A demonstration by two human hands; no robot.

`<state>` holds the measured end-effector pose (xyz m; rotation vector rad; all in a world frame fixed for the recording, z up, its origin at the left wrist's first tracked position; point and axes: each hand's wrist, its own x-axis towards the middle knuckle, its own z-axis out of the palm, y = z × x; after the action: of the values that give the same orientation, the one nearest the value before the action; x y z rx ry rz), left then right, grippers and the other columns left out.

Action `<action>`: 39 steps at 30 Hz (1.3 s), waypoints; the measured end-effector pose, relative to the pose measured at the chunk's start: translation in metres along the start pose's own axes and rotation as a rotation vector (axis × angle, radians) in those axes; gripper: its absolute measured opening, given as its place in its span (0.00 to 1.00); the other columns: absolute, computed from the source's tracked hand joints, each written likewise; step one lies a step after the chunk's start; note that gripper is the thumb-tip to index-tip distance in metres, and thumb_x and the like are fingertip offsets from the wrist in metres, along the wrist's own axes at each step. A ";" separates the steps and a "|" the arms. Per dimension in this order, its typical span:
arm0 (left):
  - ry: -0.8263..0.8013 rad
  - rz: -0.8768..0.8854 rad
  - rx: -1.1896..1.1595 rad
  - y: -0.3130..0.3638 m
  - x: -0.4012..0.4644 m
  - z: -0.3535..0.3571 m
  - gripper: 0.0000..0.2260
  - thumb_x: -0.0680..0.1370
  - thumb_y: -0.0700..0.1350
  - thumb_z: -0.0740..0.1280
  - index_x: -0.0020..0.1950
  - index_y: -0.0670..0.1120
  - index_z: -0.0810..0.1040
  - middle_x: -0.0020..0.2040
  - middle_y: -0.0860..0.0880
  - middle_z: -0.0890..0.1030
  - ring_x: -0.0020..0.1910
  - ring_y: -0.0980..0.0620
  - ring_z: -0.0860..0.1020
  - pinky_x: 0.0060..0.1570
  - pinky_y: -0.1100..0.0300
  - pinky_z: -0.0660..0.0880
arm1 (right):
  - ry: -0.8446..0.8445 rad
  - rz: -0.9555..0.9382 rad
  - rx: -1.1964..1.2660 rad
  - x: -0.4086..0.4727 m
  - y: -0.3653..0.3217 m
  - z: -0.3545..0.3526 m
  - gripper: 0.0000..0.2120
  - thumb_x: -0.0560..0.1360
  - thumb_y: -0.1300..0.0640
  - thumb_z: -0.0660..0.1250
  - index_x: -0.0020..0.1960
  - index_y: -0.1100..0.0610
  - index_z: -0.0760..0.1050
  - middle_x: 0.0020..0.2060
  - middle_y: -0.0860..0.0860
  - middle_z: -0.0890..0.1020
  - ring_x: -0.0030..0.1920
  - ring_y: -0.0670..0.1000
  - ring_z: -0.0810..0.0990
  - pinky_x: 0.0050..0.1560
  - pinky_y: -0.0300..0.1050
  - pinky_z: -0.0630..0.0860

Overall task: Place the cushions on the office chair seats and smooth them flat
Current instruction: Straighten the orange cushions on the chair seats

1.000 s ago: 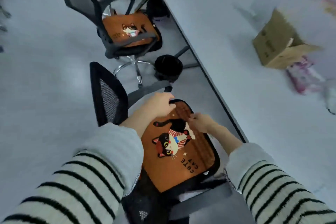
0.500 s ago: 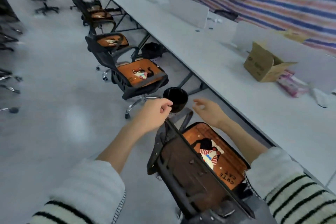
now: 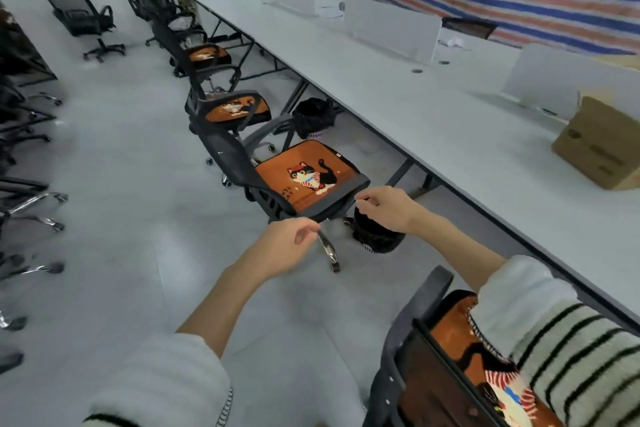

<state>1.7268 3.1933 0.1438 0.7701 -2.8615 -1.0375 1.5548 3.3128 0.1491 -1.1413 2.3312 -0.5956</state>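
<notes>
Desk (image 3: 433, 135): long, white, with a cardboard box (image 3: 599, 149) whose print is too blurred to read.
Office chair (image 3: 242, 163): beside the desk, ahead of both hands.
Cushion (image 3: 308, 173): orange, flat on that seat, cat picture, lettering partly hidden.
Left hand (image 3: 291, 246): fingers curled, holding nothing.
Right hand (image 3: 384, 208): loosely curled, empty, near the seat's edge.

My two bare hands and forearms, coming out of a striped knit sweater.

I am wearing a cream, fuzzy sweater with thin black horizontal stripes, and both sleeves are sitting pushed up toward the elbows. My left hand (image 3: 289, 246) and right hand (image 3: 388, 210) are showing no gloves, rings or watch. A patterned black-and-white trim is edging each cuff.
</notes>
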 end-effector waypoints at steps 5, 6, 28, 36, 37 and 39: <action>0.006 -0.020 -0.006 -0.048 0.080 -0.060 0.14 0.80 0.46 0.58 0.65 0.49 0.74 0.61 0.50 0.78 0.57 0.53 0.76 0.54 0.64 0.70 | -0.079 0.047 0.053 0.103 -0.038 0.011 0.17 0.81 0.53 0.54 0.62 0.61 0.74 0.58 0.56 0.79 0.60 0.56 0.76 0.61 0.47 0.70; 0.008 -0.011 0.002 -0.056 0.092 -0.068 0.14 0.80 0.46 0.59 0.64 0.49 0.74 0.61 0.50 0.78 0.57 0.54 0.76 0.54 0.64 0.70 | -0.079 0.064 0.087 0.117 -0.042 0.014 0.17 0.81 0.53 0.54 0.62 0.61 0.74 0.57 0.56 0.80 0.58 0.56 0.77 0.61 0.48 0.72; -0.393 0.130 0.087 -0.274 0.481 -0.195 0.14 0.81 0.47 0.57 0.65 0.50 0.73 0.63 0.51 0.76 0.58 0.55 0.73 0.56 0.64 0.68 | 0.117 0.625 0.540 0.469 -0.049 0.087 0.18 0.81 0.53 0.55 0.67 0.58 0.71 0.55 0.56 0.80 0.51 0.55 0.81 0.44 0.42 0.76; -0.548 0.024 0.199 -0.321 0.610 -0.122 0.15 0.80 0.45 0.59 0.67 0.48 0.71 0.66 0.49 0.73 0.65 0.51 0.72 0.62 0.60 0.67 | 0.092 0.879 0.572 0.547 0.048 0.122 0.21 0.81 0.52 0.55 0.71 0.59 0.66 0.66 0.57 0.73 0.55 0.58 0.77 0.55 0.48 0.73; -0.569 0.001 0.218 -0.331 0.624 -0.113 0.15 0.80 0.45 0.59 0.67 0.48 0.70 0.67 0.48 0.73 0.65 0.50 0.71 0.64 0.58 0.68 | 0.098 0.922 0.595 0.556 0.058 0.127 0.21 0.81 0.52 0.55 0.71 0.59 0.65 0.66 0.57 0.73 0.56 0.58 0.77 0.56 0.49 0.74; -0.599 -0.037 0.245 -0.350 0.648 -0.094 0.16 0.80 0.45 0.60 0.68 0.47 0.69 0.68 0.47 0.71 0.66 0.49 0.71 0.66 0.55 0.68 | 0.100 0.988 0.614 0.571 0.078 0.139 0.21 0.80 0.52 0.55 0.71 0.59 0.64 0.65 0.58 0.74 0.57 0.59 0.77 0.56 0.49 0.74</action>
<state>1.3278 2.6152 -0.0977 0.5999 -3.5456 -1.0875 1.2796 2.8694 -0.1319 0.3280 2.1761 -0.8603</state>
